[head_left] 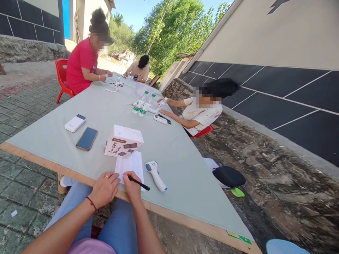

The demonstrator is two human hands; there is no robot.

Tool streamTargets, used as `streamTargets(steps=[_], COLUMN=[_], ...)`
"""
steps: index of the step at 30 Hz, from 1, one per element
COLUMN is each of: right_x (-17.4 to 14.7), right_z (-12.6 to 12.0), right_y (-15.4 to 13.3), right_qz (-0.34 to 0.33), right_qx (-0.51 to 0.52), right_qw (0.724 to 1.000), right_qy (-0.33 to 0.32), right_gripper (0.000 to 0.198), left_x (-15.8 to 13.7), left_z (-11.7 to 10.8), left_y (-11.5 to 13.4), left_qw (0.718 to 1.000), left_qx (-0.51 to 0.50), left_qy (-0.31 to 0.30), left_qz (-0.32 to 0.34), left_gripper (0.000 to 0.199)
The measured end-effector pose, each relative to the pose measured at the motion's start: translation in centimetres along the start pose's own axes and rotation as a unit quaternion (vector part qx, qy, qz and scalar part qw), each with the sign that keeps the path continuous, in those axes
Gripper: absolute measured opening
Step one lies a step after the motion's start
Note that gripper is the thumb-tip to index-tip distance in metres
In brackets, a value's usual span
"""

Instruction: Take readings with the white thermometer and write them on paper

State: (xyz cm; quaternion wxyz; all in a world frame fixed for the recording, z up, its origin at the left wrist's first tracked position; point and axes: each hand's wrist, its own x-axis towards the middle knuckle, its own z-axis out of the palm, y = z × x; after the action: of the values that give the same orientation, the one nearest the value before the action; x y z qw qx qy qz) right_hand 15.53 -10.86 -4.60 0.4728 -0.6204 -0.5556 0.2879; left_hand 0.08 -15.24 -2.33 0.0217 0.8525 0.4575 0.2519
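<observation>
My right hand (132, 187) is closed around a black pen (140, 183), its tip down on a sheet of paper (134, 164) covered in small writing or print. Beside it, my left hand (106, 187) lies flat with fingers stretched out over the paper's left lower edge. A white box (125, 134) labelled "Super Meal" stands at the far end of the sheet. To the right of the paper rests a white and blue infrared thermometer (156, 176). Left of the box are a phone (87, 138) and a white power bank (75, 123).
On the grey-topped table (182, 190) stand water bottles (144, 106) with green caps, near a white device (160, 119). Three people sit around the table: one in red (81, 68), one at the far end (140, 70), one on the right (202, 113). A dark cap (229, 176) lies beyond the right edge.
</observation>
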Motion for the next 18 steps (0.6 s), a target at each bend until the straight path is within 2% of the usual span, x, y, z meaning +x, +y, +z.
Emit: streamTargets(steps=[5,8,10,13,15,18], right_x=[-0.2,-0.2,0.3,2.1,3.7,6.1], right_z=[0.1,-0.2,-0.9,-2.3,-3.2,-4.1], right_y=[0.4,0.8,1.3,2.2,2.6,2.5], right_qz=[-0.006,-0.034,-0.092,-0.192,-0.225,-0.239], right_qx=[-0.010,-0.022,-0.043,-0.123,-0.195,-0.295], right_qw=[1.000,0.997,0.991,0.972,0.955,0.924], right_qy=[-0.007,0.061,0.093,0.052,0.010,-0.041], right_gripper=[0.015,0.018,0.024,0.030,0.035,0.045], left_x=[-0.1,-0.3,-0.1,1.5,3.4,6.8], left_z=[0.0,0.2,0.3,0.3,0.2,-0.3], left_y=[0.2,0.2,-0.5,-3.6,-6.7,-10.7], left_qw=[1.000,0.997,0.987,0.936,0.897,0.875], left_qx=[-0.018,-0.067,-0.139,-0.256,-0.292,-0.330], left_qy=[-0.007,0.007,0.049,0.139,0.178,0.195], left_qz=[-0.005,-0.021,-0.068,-0.199,-0.281,-0.297], left_gripper=[0.023,0.023,0.026,0.039,0.057,0.090])
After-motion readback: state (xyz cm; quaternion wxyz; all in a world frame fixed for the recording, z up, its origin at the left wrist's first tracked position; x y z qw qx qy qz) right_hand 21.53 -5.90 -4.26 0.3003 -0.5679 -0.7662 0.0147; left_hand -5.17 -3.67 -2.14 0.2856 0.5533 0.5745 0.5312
